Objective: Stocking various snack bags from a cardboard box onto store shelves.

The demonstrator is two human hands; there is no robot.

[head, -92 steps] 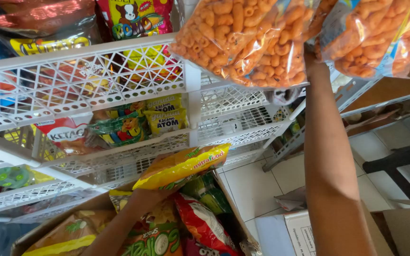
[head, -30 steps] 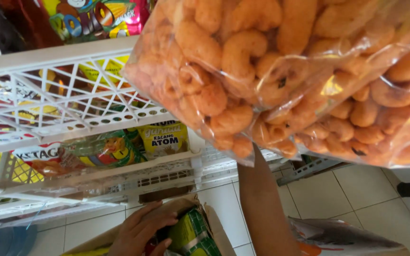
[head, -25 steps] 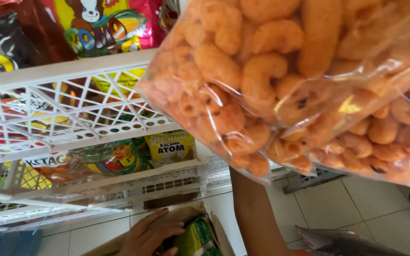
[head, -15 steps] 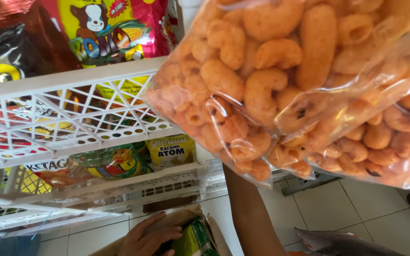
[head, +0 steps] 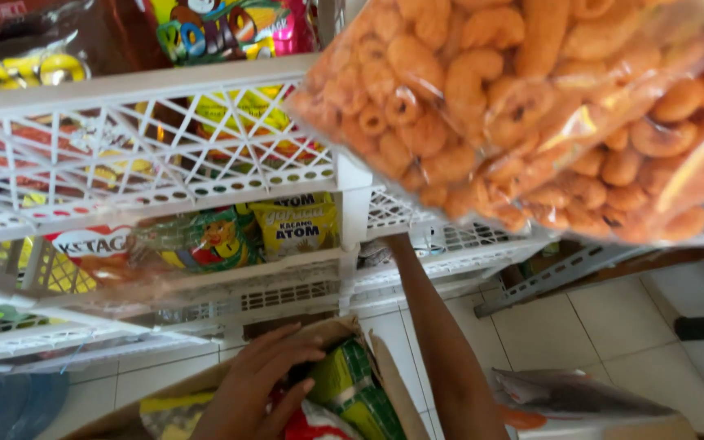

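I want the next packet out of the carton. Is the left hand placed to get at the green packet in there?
Probably yes. The left hand is already inside the open cardboard carton, fingers touching the green packet, with nothing lying over it.

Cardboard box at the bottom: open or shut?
Open. The cardboard box has its flap up, snack packets show inside, and the left hand reaches in.

One head-worn camera looks steeply down and forward, very near the clear bags of orange snacks (head: 531, 114) at 1 o'clock, white rack (head: 165, 130) at 10, floor tiles (head: 613, 318) at 4.
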